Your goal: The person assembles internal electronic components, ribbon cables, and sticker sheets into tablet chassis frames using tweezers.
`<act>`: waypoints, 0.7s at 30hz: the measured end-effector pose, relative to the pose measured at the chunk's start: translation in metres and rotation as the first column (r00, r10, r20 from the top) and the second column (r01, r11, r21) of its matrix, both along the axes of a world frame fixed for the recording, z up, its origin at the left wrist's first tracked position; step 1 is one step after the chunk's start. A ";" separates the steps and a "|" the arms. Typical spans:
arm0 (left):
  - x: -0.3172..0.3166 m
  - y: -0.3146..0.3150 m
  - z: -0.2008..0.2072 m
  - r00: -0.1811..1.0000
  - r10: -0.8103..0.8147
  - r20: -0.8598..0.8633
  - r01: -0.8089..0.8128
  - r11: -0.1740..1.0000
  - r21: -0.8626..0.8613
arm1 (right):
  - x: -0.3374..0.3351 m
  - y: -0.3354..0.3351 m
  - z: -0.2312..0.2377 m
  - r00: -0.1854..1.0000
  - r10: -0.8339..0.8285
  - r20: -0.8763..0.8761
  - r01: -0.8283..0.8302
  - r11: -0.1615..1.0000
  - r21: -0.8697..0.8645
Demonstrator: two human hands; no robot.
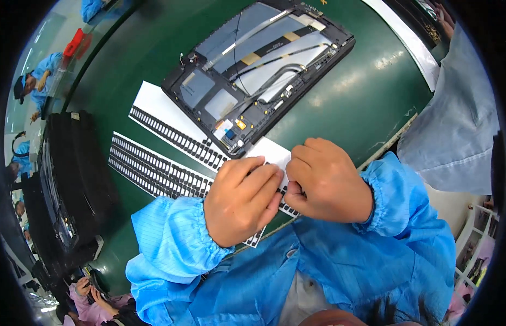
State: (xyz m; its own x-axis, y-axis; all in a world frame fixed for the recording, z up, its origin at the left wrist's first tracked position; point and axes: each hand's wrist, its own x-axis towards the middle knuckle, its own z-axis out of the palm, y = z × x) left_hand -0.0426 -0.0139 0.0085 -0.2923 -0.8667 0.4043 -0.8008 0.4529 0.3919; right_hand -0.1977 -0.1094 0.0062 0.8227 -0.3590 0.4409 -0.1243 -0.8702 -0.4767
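Note:
Side by side near the table's front edge, my left hand (243, 198) and my right hand (328, 182) bend over white sheets of small black stickers. The left hand's fingers curl together above one sticker sheet (166, 130); whatever they pinch is hidden. My right hand is closed, thumb against the bent fingers, at the edge of another sheet (288, 211). A second striped sticker sheet (150, 165) reaches out to the left from under my left hand. Just beyond my hands lies an opened black tablet-like device (258, 70), its batteries, flat cables and boards exposed, one corner resting on the sheets.
The green table (372, 98) carries a stack of black device shells (73, 185) at the left. A white strip (410, 43) runs along the far right edge. A person in a grey garment (454, 119) stands close on the right; other people work at the left.

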 end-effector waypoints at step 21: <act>-0.001 0.000 0.009 0.999 0.047 -0.011 -0.047 0.999 0.011 | -0.014 -0.005 0.010 0.995 0.070 -0.072 -0.057 0.985 0.166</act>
State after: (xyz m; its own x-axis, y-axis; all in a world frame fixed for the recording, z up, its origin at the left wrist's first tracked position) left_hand -0.0437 -0.0140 0.0178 -0.2470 -0.8835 0.3979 -0.8166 0.4109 0.4054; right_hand -0.2122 -0.1139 0.0160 0.8754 -0.3668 0.3147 -0.1133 -0.7888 -0.6041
